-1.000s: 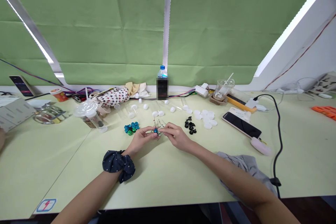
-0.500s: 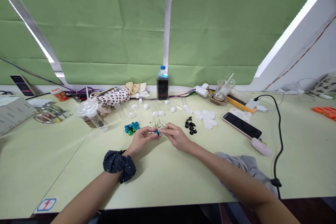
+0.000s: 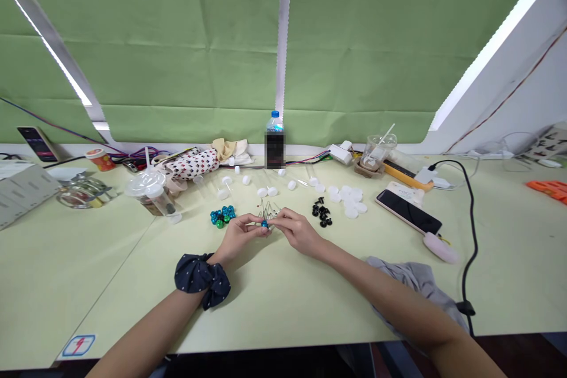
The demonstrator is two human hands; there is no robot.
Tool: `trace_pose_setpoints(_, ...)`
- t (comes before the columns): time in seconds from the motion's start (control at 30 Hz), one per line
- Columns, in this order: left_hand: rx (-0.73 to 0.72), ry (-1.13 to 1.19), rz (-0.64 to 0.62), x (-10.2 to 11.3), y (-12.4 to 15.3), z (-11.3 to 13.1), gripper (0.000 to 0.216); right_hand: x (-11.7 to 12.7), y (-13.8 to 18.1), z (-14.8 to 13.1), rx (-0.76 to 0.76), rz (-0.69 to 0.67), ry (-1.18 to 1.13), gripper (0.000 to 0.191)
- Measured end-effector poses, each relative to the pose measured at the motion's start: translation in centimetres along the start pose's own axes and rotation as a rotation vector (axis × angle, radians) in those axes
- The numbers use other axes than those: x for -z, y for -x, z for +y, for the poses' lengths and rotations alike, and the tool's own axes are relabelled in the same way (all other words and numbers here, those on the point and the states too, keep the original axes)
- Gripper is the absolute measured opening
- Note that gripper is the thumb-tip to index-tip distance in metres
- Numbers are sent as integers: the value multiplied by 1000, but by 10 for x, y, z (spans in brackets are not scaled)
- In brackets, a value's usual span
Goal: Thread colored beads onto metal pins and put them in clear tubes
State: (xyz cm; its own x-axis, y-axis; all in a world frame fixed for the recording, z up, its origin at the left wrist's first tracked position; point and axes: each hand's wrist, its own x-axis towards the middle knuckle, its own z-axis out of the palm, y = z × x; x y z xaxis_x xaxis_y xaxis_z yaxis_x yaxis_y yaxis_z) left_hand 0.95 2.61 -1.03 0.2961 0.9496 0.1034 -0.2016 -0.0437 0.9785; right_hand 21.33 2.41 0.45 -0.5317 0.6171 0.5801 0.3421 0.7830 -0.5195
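Note:
Between the thumb and fingers of my left hand (image 3: 239,235) is a small shiny blue bead (image 3: 264,224). My right hand (image 3: 299,230) is closed in a pinch, its fingertips meeting the bead's right side; whatever lies between them is too small to make out. Thin metal pins (image 3: 271,210) show just behind the fingertips, one with a red tip, partly hidden by the hands. Left of my left hand lies a cluster of blue and green beads (image 3: 222,216). Several small black pieces (image 3: 322,212) sit to the right of my right hand.
White round caps (image 3: 352,201) and clear tubes with white caps (image 3: 224,192) lie behind the hands. A phone (image 3: 408,212), black cable (image 3: 473,236) and grey cloth (image 3: 411,277) are on the right. A lidded cup (image 3: 148,186) stands left, a water bottle (image 3: 275,121) at the back.
Both hands stay in almost the same place. The blue bead shows a little more between the fingers, and the red-tipped pin has shifted slightly to the right.

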Motion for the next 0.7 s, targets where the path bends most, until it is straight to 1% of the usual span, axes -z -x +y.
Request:
trace_pose_setpoints(0.27, -12, -13, -11, 1, 0, -2, 25, -2, 1, 2, 3, -6, 16, 37)
trace_pose_setpoints(0.57, -10, -27, 0, -2, 1, 2, 25, -1, 1, 0, 21, 3, 32, 36)
trace_pose_setpoints(0.7, -11, -25, -13, -2, 1, 2, 24, -1, 1, 0, 23, 2, 34, 37)
